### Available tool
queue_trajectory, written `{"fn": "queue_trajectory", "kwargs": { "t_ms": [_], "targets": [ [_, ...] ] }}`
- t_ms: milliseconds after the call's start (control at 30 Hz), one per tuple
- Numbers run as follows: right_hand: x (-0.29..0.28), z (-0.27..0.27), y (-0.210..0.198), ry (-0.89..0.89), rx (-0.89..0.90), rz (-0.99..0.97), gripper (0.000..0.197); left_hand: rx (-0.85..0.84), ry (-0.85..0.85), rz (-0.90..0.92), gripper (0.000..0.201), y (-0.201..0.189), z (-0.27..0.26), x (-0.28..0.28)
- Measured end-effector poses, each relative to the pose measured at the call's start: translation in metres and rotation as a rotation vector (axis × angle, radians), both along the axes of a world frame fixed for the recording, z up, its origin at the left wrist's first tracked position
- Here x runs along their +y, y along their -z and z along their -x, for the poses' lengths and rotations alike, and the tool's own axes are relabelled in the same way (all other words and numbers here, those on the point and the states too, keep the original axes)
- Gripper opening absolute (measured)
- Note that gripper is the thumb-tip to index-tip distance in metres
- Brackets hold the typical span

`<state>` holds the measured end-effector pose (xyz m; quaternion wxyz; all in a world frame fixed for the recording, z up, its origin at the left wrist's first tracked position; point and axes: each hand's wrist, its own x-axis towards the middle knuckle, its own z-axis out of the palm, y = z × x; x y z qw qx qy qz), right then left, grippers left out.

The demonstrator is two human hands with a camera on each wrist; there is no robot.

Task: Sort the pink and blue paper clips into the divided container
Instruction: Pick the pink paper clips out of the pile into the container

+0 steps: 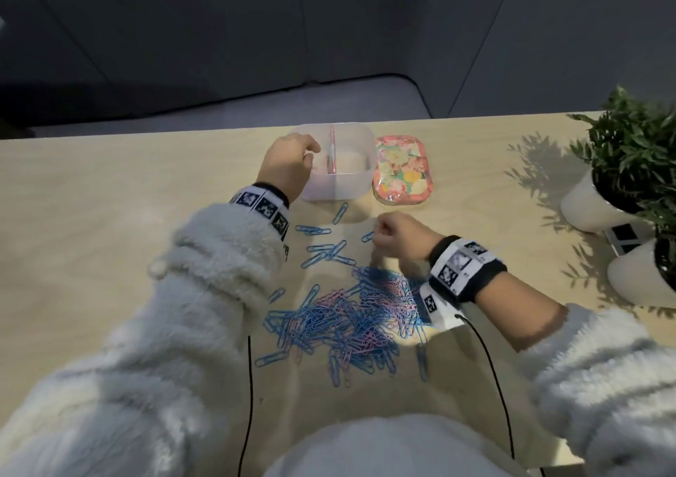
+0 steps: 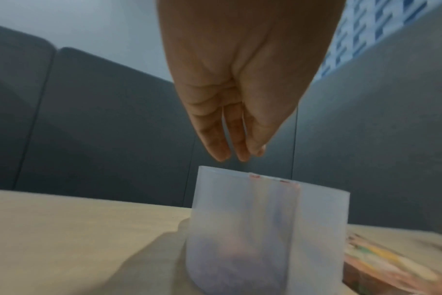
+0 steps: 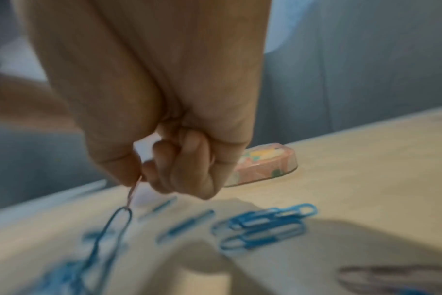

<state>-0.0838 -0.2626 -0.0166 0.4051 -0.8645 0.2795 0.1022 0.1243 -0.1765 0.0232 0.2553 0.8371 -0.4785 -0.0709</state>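
Left hand (image 1: pixel 289 161) hovers over the left compartment of the divided container (image 1: pixel 351 183); in the left wrist view its fingers (image 2: pixel 215 139) point straight down, loosely together, just above the container rim (image 2: pixel 240 174) and holding nothing. The container is translucent, with a pink divider (image 1: pixel 332 150) running from front to back. It stands at 12 o'clock from the main pile of paper clips (image 1: pixel 344 323). Contents are not clearly readable through the frosted wall — a faint pink blur shows low in the left section.

Right hand (image 1: pixel 397 238) is raised above the counter (image 1: pixel 109 191), just beyond the pile at its 1 o'clock edge, fingers curled. In the right wrist view thumb and forefinger pinch a pink paper clip (image 3: pixel 133 191); a blue paper clip (image 3: pixel 114 229) hangs linked from its lower end, trailing down toward the blurred blue clips below.

The pile mixes blue and pink clips, blue predominating. Loose blue clips (image 1: pixel 322 249) lie scattered between the pile and the container.

A flowered lid (image 1: pixel 402 171) lies flat just beside the container at its 3 o'clock. Two potted plants (image 1: pixel 629 154) in white pots stand at the counter's far right.
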Motion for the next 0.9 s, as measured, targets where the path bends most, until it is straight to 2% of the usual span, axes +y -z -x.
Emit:
{"fn": "queue_trajectory", "kwargs": {
  "t_ms": [67,133,167,233,300,367,467,533,633,733,800,900],
  "targets": [
    [-0.006,-0.006,-0.018,0.068,-0.065,-0.21,0.013,-0.035,0.023,0.111,0.022,0.005,0.011,0.024],
    [-0.008,-0.013,-0.034,0.126,-0.108,-0.358,0.019,0.0,-0.003,0.104,0.019,0.012,0.028,0.048],
    [-0.008,-0.018,-0.04,0.149,-0.139,-0.424,0.021,0.054,-0.006,0.082,0.017,0.016,0.038,0.058],
    [-0.004,-0.028,-0.045,0.191,-0.207,-0.53,0.022,0.265,0.032,0.027,0.016,0.025,0.059,0.07],
    [0.002,-0.039,-0.043,0.222,-0.243,-0.546,0.02,0.54,0.091,-0.003,0.025,0.032,0.075,0.072],
    [0.01,-0.047,-0.041,0.251,-0.226,-0.489,0.016,0.726,0.087,0.049,0.028,0.039,0.084,0.068],
    [0.018,-0.052,-0.043,0.251,-0.203,-0.404,0.02,0.801,0.014,0.173,0.01,0.043,0.088,0.063],
    [0.02,-0.052,-0.044,0.252,-0.224,-0.366,0.018,0.826,-0.032,0.213,0.009,0.045,0.087,0.065],
    [0.017,-0.048,-0.04,0.29,-0.268,-0.319,0.012,0.84,-0.118,0.272,0.014,0.045,0.083,0.071],
    [0.016,-0.042,-0.032,0.365,-0.298,-0.308,0.007,0.796,-0.167,0.307,0.003,0.04,0.082,0.075],
    [0.021,-0.04,-0.025,0.428,-0.308,-0.377,0.005,0.6,-0.138,0.227,0.011,0.037,0.083,0.074],
    [0.033,-0.043,-0.017,0.55,-0.328,-0.59,0.008,0.196,-0.052,0.038,0.023,0.034,0.086,0.072]
  ]
}}
